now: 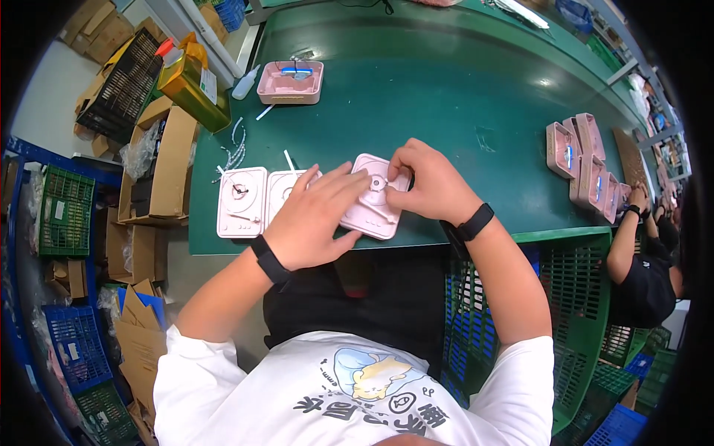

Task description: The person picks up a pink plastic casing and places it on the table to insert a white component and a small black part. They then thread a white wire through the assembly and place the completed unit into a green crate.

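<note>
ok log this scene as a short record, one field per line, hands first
left hand: laid over the left side of the right-hand panel
right hand: fingertips at that panel's upper right, grip unclear
panels: three pink, in a row; middle one partly hidden by the left hand
far left of table: pink box, bottle
right of table: pink boxes, some stacked

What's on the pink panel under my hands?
The pink panel carries a round ring and a slim bar. Your left hand and right hand cover parts; what's beneath them is hidden.
</note>
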